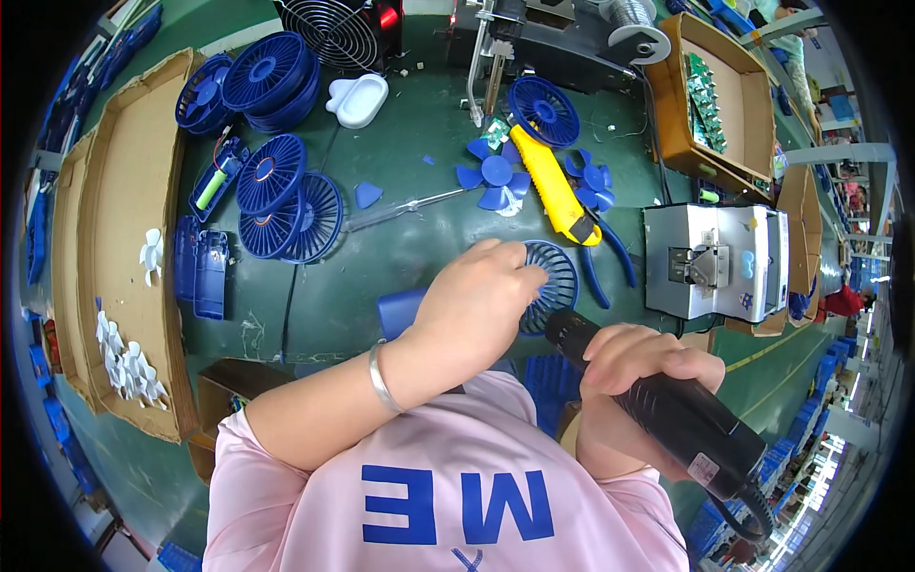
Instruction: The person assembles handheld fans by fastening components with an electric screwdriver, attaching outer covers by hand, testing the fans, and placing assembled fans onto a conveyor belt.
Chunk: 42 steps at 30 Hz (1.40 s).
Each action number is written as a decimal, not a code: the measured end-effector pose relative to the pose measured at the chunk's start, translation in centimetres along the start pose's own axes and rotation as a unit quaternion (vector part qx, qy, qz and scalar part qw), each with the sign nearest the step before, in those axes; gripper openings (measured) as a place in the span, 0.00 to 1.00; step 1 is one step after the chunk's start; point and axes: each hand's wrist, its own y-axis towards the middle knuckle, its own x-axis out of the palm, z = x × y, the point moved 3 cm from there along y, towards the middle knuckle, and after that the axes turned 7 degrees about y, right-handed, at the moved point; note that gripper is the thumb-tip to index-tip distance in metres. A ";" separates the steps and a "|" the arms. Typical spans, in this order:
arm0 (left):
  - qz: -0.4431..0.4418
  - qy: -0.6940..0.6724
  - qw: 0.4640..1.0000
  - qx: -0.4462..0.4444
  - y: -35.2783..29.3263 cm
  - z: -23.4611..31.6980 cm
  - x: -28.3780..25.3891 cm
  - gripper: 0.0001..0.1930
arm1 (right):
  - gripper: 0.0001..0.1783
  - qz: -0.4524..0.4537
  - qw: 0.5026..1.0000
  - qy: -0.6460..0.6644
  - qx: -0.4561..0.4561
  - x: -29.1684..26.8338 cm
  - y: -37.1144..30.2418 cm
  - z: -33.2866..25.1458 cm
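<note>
One open side on our table (334, 296)

Our right hand (648, 367) grips a black power tool (691, 429); left hand (484, 296) curls over a blue grille (556, 284) near the front edge, fingertips hidden, so we can't tell its hold. Bare room left; pliers (620, 255) crowd right. Blue plastic part (398, 313) half-covered.

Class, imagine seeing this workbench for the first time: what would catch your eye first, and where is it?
Probably the bright yellow tool, just right of a blue fan blade on the green bench. Then the black tool in the right grip, at lower right, and the stacked blue fan grilles at upper left.
</note>
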 end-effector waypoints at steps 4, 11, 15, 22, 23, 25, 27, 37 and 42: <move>-0.010 0.039 0.999 0.015 0.1 0.3 0.1 0.09 | 0.40 0.008 0.999 0.033 -0.040 -0.1 0.2 0.7; -0.007 0.033 0.999 0.022 0.0 0.5 -0.1 0.12 | 0.12 -0.095 0.994 0.048 0.002 0.0 1.1 1.0; -0.001 0.031 0.999 0.027 -0.2 0.3 0.1 0.13 | 0.13 -0.138 0.989 0.058 0.016 -0.1 1.5 1.4; 0.008 0.033 0.999 0.039 -0.1 0.0 0.0 0.11 | 0.24 0.022 0.997 0.076 -0.016 -1.3 1.8 0.0; 0.013 0.033 0.999 0.039 -0.1 0.1 0.0 0.11 | 0.36 0.055 0.995 0.054 -0.058 -2.7 2.8 -1.1; 0.017 0.028 0.998 0.049 -0.3 1.1 -0.4 0.11 | 0.50 0.121 0.985 0.012 -0.121 -5.8 4.5 -4.0; -0.018 0.047 0.998 0.029 -0.3 0.9 -0.6 0.13 | 0.57 0.161 0.977 -0.048 -0.135 -8.1 6.3 -4.6; 0.019 0.103 0.992 0.077 -0.9 1.0 -0.3 0.11 | 0.53 0.358 0.928 -0.098 -0.011 -9.6 9.3 -3.1; -0.016 0.155 0.983 0.100 -1.4 2.0 -0.6 0.20 | 0.51 0.223 0.973 0.060 0.001 -3.9 7.1 -1.6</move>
